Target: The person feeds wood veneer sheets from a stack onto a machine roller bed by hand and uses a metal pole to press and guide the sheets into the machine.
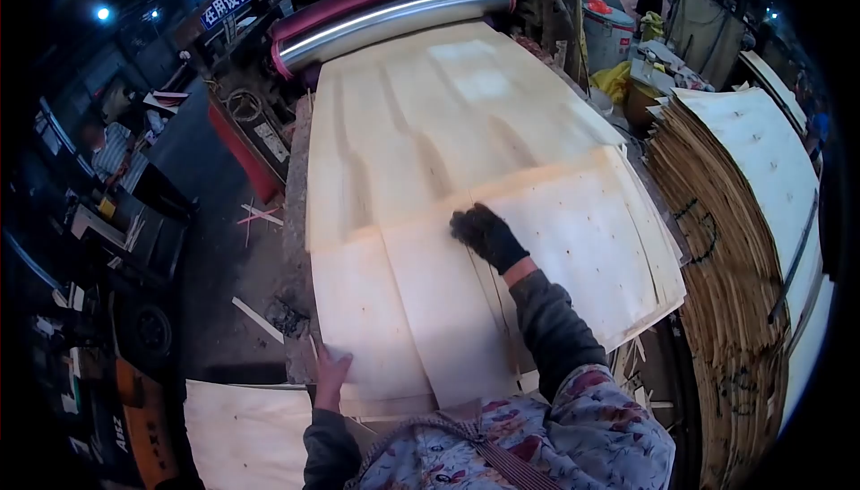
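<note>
My right hand (pixel 488 235), in a dark glove, rests on pale wood veneer sheets (pixel 582 248) with its fingers reaching forward. It lies near the seam where a long veneer sheet (pixel 403 123) overlaps the nearer ones. That long sheet has wavy ridges and runs back to a shiny metal roller (pixel 403 20). My bare left hand (pixel 331 371) is at the near left edge of the veneer, its thumb and a finger apart. Part of its fingers is hidden at the edge.
On the right stands a tall stack of veneer (pixel 717 194). Another pale sheet (pixel 242 432) lies low at the left. A pink-red roller (pixel 385 6) sits behind the metal one. A person in a striped top (pixel 121 159) is at far left, near an orange vehicle (pixel 143 418).
</note>
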Available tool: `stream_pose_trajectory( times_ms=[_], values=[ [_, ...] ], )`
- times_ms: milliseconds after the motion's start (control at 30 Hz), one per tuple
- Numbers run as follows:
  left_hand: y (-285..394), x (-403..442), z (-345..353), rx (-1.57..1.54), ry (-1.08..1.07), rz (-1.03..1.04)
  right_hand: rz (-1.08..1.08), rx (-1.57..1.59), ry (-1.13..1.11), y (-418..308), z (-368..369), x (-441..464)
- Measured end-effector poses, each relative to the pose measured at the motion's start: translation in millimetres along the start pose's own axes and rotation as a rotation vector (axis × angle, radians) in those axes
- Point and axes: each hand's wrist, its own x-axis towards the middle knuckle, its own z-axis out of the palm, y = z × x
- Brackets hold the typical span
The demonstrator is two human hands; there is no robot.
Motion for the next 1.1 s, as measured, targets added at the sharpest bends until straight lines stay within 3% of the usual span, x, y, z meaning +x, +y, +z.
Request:
stream_pose_trajectory(
  times_ms=[33, 100, 200, 233, 333, 433, 533, 633, 700, 767, 833, 900, 967, 1033, 1100],
  values=[
    [10.2, -4.7, -3.8, -0.003, -0.002, 0.003, 0.063, 0.005, -0.072, 10.2, -6.8, -6.2],
    [45.6, -22.9, -16.7, -0.441, -0.1, -0.064, 0.144, -0.052, -0.036, 41.6, -22.0, -40.4],
    [24.5, -5.6, -41.9, -0.386, -0.085, 0.024, 0.259, -0.113, -0.095, 66.5, -9.8, -130.1],
    [30.4, -12.5, -46.9, -0.389, -0.084, 0.019, 0.282, -0.223, -0.07, 78.9, -12.7, -154.9],
    [80.8, -38.4, -68.5, -0.461, -0.146, 0.057, 0.389, -0.145, -0.058, 96.5, -7.6, -224.9],
    [129.1, -61.8, -83.0, -0.48, -0.168, 0.155, 0.469, -0.121, 0.167, 99.7, 6.5, -271.4],
    [155.1, -69.4, -101.0, -0.533, -0.183, 0.158, 0.486, -0.06, 0.232, 90.3, 12.3, -299.6],
    [172.1, -74.6, -112.6, -0.643, -0.207, 0.177, 0.499, -0.286, 0.38, 79.6, -20.1, -320.3],
    [168.1, -70.3, -113.6, -0.664, -0.238, 0.195, 0.448, -0.21, 0.443, 67.6, -27.3, -335.8],
    [153.6, -61.9, -116.9, -0.586, -0.191, 0.215, 0.342, -0.259, 0.56, 58.3, -20.5, -344.1],
    [122.5, -51.0, -105.0, -0.446, -0.152, 0.25, 0.332, -0.169, 0.491, 54.8, -27.5, -347.8],
    [91.4, -40.2, -85.4, 0.21, -0.011, 0.482, 0.253, -0.031, 0.341, 43.6, 4.0, -343.0],
    [99.8, -60.8, -55.4, 0.381, -0.071, 0.364, 0.322, -0.109, 0.305, 44.2, 14.3, -335.7],
    [101.5, -73.1, -24.8, 0.776, 0.213, 0.383, 0.406, -0.566, 0.152, 63.7, -3.7, -319.6],
    [110.5, -78.5, -11.9, 0.787, 0.174, 0.427, 0.091, -1.158, -0.027, 91.6, -30.0, -317.3]
  ],
)
